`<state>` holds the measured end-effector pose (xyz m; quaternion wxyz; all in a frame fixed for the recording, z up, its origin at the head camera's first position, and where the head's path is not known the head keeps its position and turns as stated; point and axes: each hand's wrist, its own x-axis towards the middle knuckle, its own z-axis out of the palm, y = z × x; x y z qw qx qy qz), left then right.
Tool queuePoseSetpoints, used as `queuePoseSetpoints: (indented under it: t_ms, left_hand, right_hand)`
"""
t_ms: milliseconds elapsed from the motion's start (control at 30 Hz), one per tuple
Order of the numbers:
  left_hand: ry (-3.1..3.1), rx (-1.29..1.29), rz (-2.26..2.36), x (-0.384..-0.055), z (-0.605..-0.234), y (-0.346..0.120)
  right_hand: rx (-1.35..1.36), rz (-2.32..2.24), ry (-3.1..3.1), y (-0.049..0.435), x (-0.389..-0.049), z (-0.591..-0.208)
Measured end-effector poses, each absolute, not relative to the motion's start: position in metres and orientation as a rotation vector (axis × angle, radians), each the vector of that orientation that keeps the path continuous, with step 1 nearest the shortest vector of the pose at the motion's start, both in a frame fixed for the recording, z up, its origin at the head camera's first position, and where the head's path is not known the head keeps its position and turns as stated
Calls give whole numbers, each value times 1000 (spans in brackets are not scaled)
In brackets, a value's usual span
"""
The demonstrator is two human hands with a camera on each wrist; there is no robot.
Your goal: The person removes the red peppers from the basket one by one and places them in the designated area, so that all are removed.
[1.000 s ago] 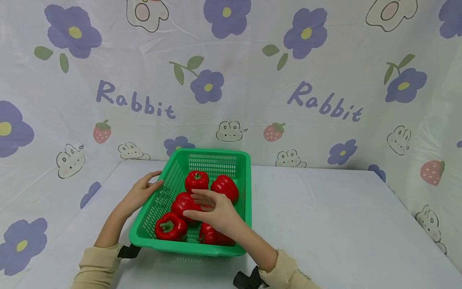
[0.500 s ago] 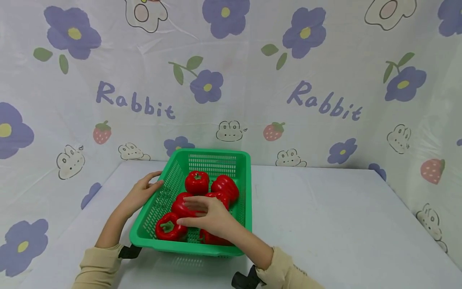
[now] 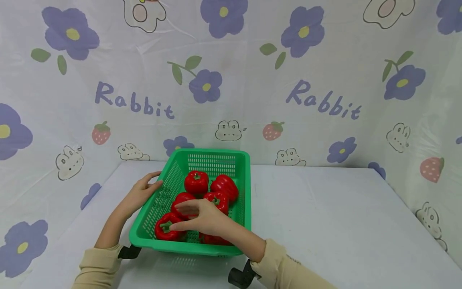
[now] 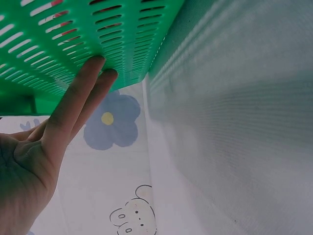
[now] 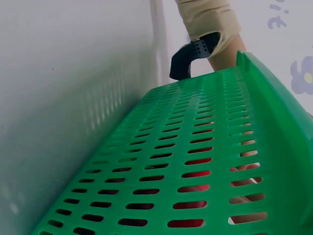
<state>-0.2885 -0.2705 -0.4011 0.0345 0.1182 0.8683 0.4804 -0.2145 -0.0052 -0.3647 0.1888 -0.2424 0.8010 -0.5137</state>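
Several red bell peppers lie in a green plastic basket (image 3: 246, 172). My left hand (image 3: 138, 195) rests at the basket's left side, its fingers extended along the outer wall in the left wrist view. Over the front of the basket reaches my right hand (image 3: 207, 218), thumb and fingers spread apart. Its thumb tip is in front of the stem of the front-left bell pepper (image 3: 161, 233); whether it touches cannot be seen. Behind its fingers the middle-left bell pepper (image 3: 184, 196) is partly hidden. The right hand also covers much of the front-right bell pepper (image 3: 213, 240).
The basket stands on a white table (image 3: 325, 224). Farther back in it are the back-left bell pepper (image 3: 196, 183), the back-right bell pepper (image 3: 225, 188) and a third (image 3: 222, 200). A printed curtain (image 3: 231, 108) hangs behind. Black wrist mounts (image 3: 240, 277) sit near both cuffs.
My right hand has moved left and toward the front of the basket, from above the middle peppers to the front-left bell pepper. The left hand and the basket have stayed put.
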Motion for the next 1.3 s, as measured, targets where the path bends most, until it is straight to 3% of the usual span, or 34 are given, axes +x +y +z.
queuePoseSetpoints:
  t_ms: [1300]
  left_hand:
    - [2651, 378, 1495, -287, -399, -270]
  right_hand:
    - [-787, -1278, 2331, -26, -218, -371]
